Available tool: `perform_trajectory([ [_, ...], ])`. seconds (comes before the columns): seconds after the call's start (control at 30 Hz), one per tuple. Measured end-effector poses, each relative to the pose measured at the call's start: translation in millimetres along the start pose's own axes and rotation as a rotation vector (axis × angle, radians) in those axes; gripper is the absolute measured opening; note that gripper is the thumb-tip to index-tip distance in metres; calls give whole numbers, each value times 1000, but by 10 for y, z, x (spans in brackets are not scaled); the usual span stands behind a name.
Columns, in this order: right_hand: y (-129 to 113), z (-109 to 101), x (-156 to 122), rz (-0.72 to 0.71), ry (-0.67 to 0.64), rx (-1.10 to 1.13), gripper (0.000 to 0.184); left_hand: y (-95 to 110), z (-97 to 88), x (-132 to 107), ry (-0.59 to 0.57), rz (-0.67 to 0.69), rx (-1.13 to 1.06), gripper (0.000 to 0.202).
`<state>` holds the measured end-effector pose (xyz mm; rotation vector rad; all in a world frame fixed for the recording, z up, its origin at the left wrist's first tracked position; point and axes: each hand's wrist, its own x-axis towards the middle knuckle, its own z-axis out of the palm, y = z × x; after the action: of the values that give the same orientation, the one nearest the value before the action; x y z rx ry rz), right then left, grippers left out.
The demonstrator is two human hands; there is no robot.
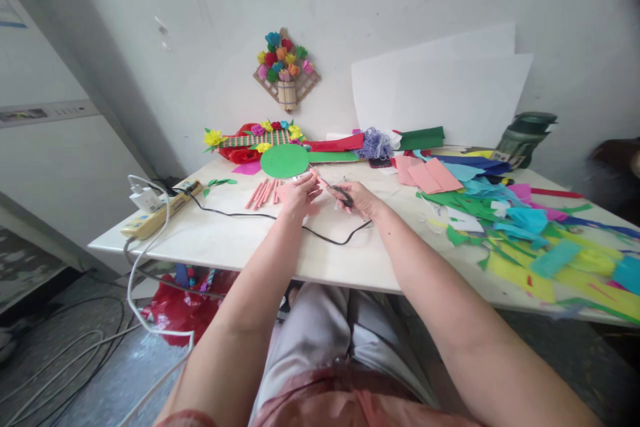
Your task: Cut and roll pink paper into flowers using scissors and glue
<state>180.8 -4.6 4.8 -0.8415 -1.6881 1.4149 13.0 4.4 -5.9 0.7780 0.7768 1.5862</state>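
My left hand rests on the white table with its fingers curled round a piece of pink paper. My right hand is closed on black-handled scissors, whose blades point up-left towards the left hand. Several rolled pink paper sticks lie just left of my left hand. A green paper disc lies behind both hands. A black cable loops across the table in front of my hands.
A yellow power strip with a white plug sits at the table's left edge. Heaps of coloured paper scraps cover the right side. Paper flower pieces and white sheets stand at the back wall. A red bag lies under the table.
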Motion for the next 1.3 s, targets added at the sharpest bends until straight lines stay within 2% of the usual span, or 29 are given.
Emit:
perform_trajectory([
  [0.2,-4,1,-9,-2,20,2,41,-41,-40,44,-52,9,-1,28],
  [0.73,-81,68,-34,-1,63,11,34,-46,-49,59,-77,19,-10,26],
  [0.9,-93,81,-28,17,79,13,33,-31,-23,33,-50,8,-17,25],
  [1.3,-68,43,-52,3,34,29,36,-32,-15,15,-108,-3,-9,25],
])
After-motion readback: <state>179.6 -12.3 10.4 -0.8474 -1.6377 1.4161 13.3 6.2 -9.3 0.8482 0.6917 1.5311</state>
